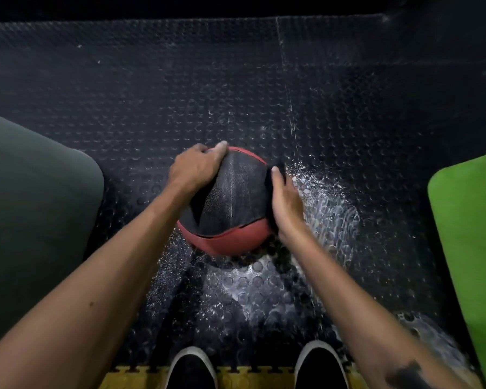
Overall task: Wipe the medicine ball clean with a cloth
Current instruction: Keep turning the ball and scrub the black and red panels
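Note:
A red medicine ball sits on the black studded rubber floor in front of me. A dark cloth is draped over its top and covers most of the upper half. My left hand grips the cloth's far left part against the ball, fingers curled over the top. My right hand holds the cloth's right edge against the ball's right side, thumb on the fabric.
A dark grey mat lies at the left and a bright green mat at the right. White dust or wet streaks mark the floor right of and below the ball. My two black shoes stand on a yellow floor tile edge.

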